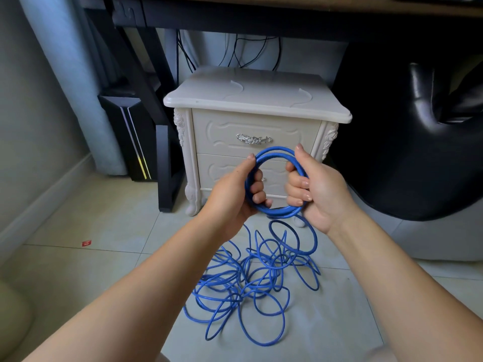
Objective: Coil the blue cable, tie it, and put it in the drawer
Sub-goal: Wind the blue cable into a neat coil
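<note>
**Both hands on the coil, rest of the cable on the floor**

I read both hands closed round a small coil (pixel 279 212) of the blue cable (pixel 274 151).

- Left hand (pixel 235 190) grips the coil's left side. The fingers curl through the ring from inside and the thumb runs up along the outer edge.
- Right hand (pixel 317 189) grips the right side. The fingers wrap round the strands and the thumb points up beside the top of the ring.
- The coil is several turns, roughly round, and is held upright between the two grips with its open face towards me.

Below the grip, cable drops from the coil's lower edge to a loose tangle (pixel 251 280) on the tiled floor (pixel 104 231). It is many overlapping loops lying between the two forearms in view. I can't trace which strand feeds the coil.

Behind the grip is a white nightstand (pixel 251 97) with two drawers, both closed. The upper drawer (pixel 222 134), with its silver handle (pixel 253 139), sits just above the coil's top arc. The lower drawer (pixel 217 169) is partly hidden behind the hands and coil.

Left of the grip, well apart, a black PC tower (pixel 125 137) with a light strip stands by the desk leg (pixel 146 82). A red scrap (pixel 86 243) lies lower down on the floor. Right of the grip is a black leather chair (pixel 418 131). Above it, black wires (pixel 235 53) hang behind the nightstand.
</note>
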`<state>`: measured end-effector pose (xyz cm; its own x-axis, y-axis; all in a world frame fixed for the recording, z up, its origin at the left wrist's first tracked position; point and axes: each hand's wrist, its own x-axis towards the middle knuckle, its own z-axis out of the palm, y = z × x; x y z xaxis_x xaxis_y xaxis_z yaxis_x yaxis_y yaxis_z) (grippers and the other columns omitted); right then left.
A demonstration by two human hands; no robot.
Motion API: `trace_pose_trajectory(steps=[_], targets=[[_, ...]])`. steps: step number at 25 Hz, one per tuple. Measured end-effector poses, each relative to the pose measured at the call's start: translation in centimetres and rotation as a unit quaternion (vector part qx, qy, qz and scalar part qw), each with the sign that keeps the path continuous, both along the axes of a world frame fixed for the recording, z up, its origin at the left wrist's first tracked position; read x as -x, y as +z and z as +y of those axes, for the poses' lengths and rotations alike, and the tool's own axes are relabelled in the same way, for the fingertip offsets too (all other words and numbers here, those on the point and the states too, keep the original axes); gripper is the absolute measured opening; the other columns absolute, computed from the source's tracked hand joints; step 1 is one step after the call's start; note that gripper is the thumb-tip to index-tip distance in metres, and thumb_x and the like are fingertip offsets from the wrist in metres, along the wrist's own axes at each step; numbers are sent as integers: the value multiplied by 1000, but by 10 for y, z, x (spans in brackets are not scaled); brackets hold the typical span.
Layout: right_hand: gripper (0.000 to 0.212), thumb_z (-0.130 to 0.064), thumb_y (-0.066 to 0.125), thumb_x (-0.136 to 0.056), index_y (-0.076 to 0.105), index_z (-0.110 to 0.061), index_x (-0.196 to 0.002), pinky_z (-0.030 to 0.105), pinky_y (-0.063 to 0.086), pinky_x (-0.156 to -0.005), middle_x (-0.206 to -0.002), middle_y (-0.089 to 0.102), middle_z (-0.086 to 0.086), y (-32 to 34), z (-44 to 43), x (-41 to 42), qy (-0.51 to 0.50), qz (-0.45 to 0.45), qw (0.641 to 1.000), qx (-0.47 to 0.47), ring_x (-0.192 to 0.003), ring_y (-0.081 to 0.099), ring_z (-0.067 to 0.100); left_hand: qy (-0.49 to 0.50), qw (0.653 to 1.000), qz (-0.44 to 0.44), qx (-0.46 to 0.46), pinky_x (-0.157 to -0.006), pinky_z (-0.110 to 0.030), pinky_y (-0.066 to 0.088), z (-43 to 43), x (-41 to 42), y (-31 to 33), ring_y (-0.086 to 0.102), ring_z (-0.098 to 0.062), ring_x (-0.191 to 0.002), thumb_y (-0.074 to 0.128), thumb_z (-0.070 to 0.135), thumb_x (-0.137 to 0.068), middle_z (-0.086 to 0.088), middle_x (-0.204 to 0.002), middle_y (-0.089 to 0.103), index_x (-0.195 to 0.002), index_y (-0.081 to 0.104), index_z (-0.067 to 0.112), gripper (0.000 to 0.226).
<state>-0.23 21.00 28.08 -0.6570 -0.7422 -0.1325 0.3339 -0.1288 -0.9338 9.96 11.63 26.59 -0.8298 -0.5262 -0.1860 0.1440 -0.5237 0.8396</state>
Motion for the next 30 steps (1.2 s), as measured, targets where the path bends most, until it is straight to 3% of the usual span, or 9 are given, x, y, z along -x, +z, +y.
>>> trace_pose_trajectory(steps=[5,7,9,13,16,19,24,27,30], targets=[[41,-41,46,-101,49,-12,-72,20,14,-40,-41,23,-7,4,4,2,56,114,985,-114,-34,16,8,-74,984,-57,152,-57,-31,45,-8,-5,2,32,-16,-46,41,34,-101,-3,-60,37,-93,57,8,32],[40,-38,44,-102,53,-13,-72,23,11,-44,-43,24,-6,3,4,-1,91,176,968,-156,-38,15,9,-80,959,-79,262,-56,-30,44,-5,-4,1,29,-14,-46,44,41,-101,0,-59,34,-91,58,9,37],[41,-39,43,-102,52,-14,-71,23,12,-43,-44,24,-5,2,3,-2,104,188,962,-167,-39,15,10,-69,947,-84,301,-53,-30,39,-1,-2,-2,26,-11,-45,45,42,-101,8,-54,30,-87,56,7,39],[42,-50,43,-99,51,-14,-78,25,27,-45,-47,36,0,4,4,2,110,76,987,-92,-38,27,12,-20,965,-61,253,-46,-23,22,2,-1,-1,19,-9,-44,43,38,-103,9,-51,24,-65,41,17,43],[56,-63,45,-86,58,-9,-94,35,47,-69,-61,57,6,2,11,11,157,-25,987,-27,-54,56,21,12,983,-35,177,-41,-21,17,2,1,2,15,-8,-42,42,37,-103,10,-50,20,-62,32,22,46],[57,-59,51,-83,60,-6,-102,40,52,-88,-76,69,10,-5,20,17,200,-5,979,-33,-80,69,27,66,990,-27,118,-39,-20,17,-3,0,2,15,-8,-42,42,38,-103,10,-50,19,-62,30,23,46],[35,-20,64,-78,64,-1,-107,32,57,-81,-86,73,14,-6,23,14,181,10,983,-24,-83,70,26,103,994,-25,26,-39,-20,18,-7,0,-3,14,-9,-40,44,41,-103,8,-51,17,-62,28,23,47],[32,-22,59,-81,62,-1,-106,35,57,-74,-71,64,4,-4,19,9,157,-31,987,6,-70,68,21,94,995,-13,-21,-38,-19,21,-3,1,-3,15,-8,-39,43,43,-102,8,-50,17,-63,30,22,46],[25,-26,50,-94,56,-5,-107,24,45,-56,-62,41,-4,-5,12,7,122,-52,991,27,-50,42,9,60,997,0,-51,-42,-20,33,3,0,-2,20,-9,-39,41,41,-103,7,-50,19,-67,38,19,42]])
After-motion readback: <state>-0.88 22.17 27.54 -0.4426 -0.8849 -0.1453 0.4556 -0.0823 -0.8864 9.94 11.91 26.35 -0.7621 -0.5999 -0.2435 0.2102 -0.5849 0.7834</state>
